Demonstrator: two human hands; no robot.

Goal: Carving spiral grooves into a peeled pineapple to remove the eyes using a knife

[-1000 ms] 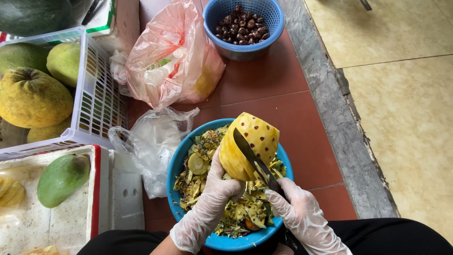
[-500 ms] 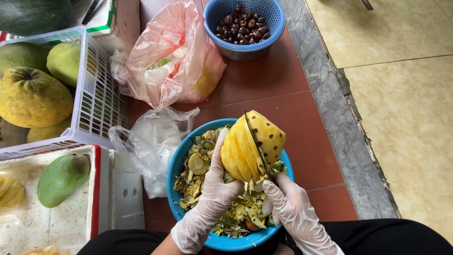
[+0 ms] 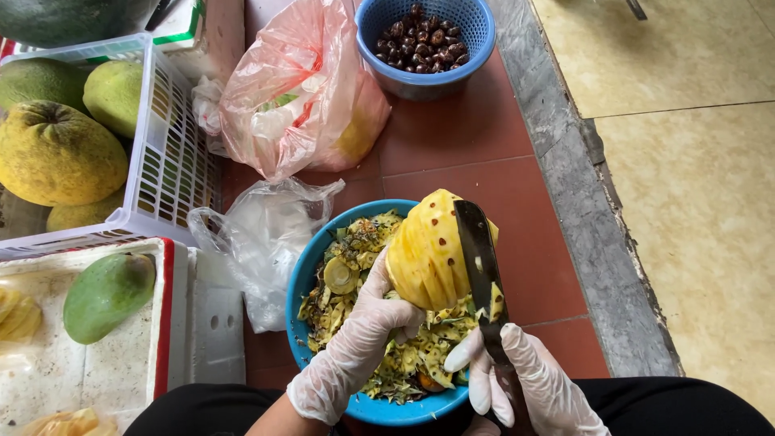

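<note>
Head view: peeled pineapple [image 3: 428, 254] is held above blue bowl [image 3: 303, 282].
Left hand [image 3: 363, 335]: wrapped around pineapple.
Right hand [image 3: 525, 379]: closed around knife [image 3: 480, 266], blade laid against pineapple.

The peeled pineapple [image 3: 426, 252] is bright yellow, dotted with small brown eyes, its flesh scored in slanting grooves; it is held tilted above the blue bowl [image 3: 307, 278], narrow end pointing away from the person, its lower end cupped in the gloved left hand [image 3: 355, 343]; the knife [image 3: 482, 270] has a long dark blade, lying flat against the fruit's right flank, tip pointing away, a scrap of yellow peel clinging near its heel; its handle sits in the gloved right hand [image 3: 525, 383]; the bowl beneath is heaped with green-and-yellow peelings.
</note>
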